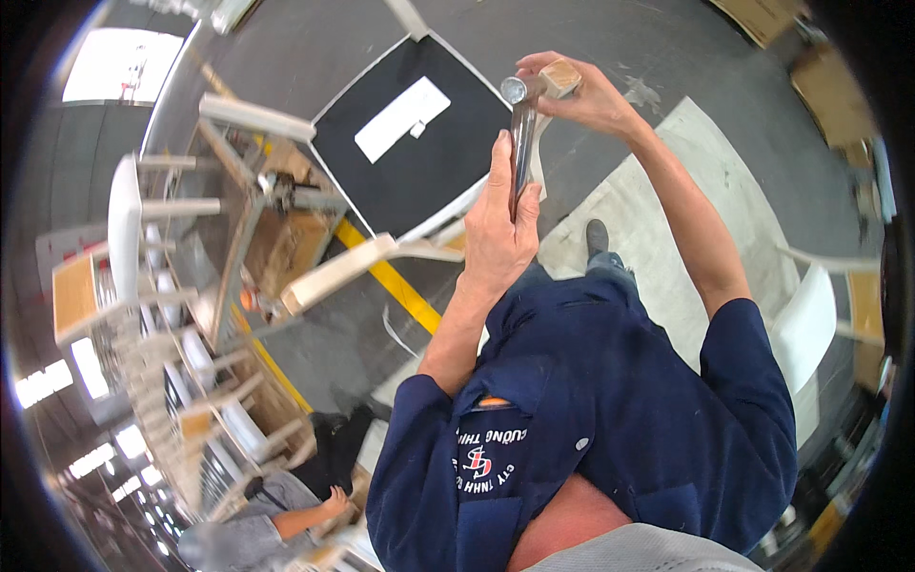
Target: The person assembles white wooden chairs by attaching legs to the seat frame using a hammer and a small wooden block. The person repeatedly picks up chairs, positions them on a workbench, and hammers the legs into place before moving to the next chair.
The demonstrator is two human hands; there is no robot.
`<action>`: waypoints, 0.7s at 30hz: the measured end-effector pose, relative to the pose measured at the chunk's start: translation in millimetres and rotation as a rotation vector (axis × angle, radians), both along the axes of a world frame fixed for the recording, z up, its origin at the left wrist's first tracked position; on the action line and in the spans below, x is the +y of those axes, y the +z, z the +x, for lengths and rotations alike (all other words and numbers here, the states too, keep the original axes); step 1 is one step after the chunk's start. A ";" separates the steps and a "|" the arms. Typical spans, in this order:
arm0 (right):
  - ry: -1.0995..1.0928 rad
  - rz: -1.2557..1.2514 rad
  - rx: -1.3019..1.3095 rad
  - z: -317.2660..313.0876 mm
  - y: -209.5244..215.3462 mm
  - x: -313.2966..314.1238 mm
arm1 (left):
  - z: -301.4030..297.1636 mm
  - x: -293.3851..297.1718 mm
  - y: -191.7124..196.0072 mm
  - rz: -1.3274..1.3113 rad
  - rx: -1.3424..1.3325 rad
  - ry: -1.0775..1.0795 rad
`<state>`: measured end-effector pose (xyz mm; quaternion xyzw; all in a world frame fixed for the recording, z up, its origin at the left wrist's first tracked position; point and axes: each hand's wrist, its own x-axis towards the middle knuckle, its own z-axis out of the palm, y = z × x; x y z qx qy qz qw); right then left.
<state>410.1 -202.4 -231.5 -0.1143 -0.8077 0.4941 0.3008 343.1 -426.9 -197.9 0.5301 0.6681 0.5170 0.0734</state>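
My left hand (499,236) is closed around the handle of a hammer (523,129), its round metal face turned up. Beside the hammer head, my right hand (599,98) wraps round the squared wooden end of a chair leg (560,78). That leg belongs to an upturned chair whose seat underside (381,195) is black with a pale edge. A white label sheet (402,118) lies on the black cover, with a small white piece at its edge. Two more pale wooden legs (338,275) (255,116) stick out on the left side. Whether the hammer touches the leg cannot be made out.
A wooden stand (238,257) with a clamp-like tool is left of the chair. Many chairs (195,419) line the left, near another person (253,524) in grey. A white-seated chair (803,324) stands at right. Cardboard boxes (831,95) sit far right; a pale mat (681,219) covers floor.
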 end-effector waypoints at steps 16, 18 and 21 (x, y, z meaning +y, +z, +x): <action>0.048 -0.042 -0.131 2.6 5.0 5.4 | 32.1 22.0 33.0 -0.209 0.033 0.219; 0.036 0.014 -0.219 -0.1 10.7 7.3 | 27.0 23.1 29.2 -0.278 0.042 0.210; 0.021 0.010 -0.140 0.1 3.4 10.1 | 15.5 20.2 46.0 -0.505 -0.006 0.155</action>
